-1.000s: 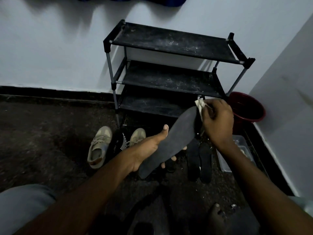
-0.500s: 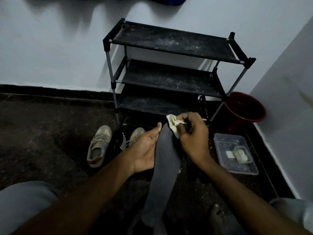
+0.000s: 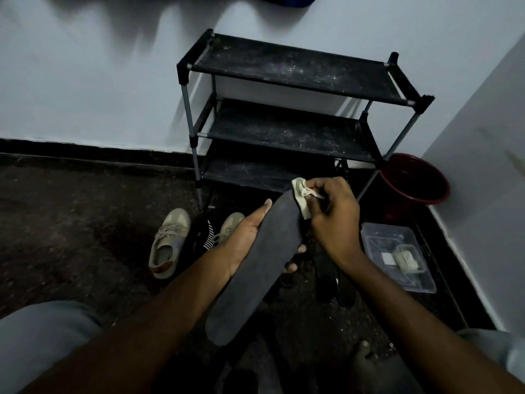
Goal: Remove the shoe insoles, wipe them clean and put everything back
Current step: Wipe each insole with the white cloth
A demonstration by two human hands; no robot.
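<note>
Dark floor lies open on the left; shoe rack ahead, red bucket and clear tray crowd the right wall. Left hand grips grey insole mid-air, fingers wrapped underneath, thumb along its edge. Right hand pinches cream cloth onto insole's far end.

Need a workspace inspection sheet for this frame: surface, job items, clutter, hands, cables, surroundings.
Surface: dark speckled floor, dim light.
Job's things: grey insole held up, cloth at its top end; two dark insoles on the floor; beige shoes near the rack.
Clutter: striped black item between the shoes; clear tub holding a pale wad.
Hands: left hand grips the insole; right hand pinches the cloth.
Cables: nothing seen.
Surroundings: dusty black rack; red bucket; white wall.
</note>
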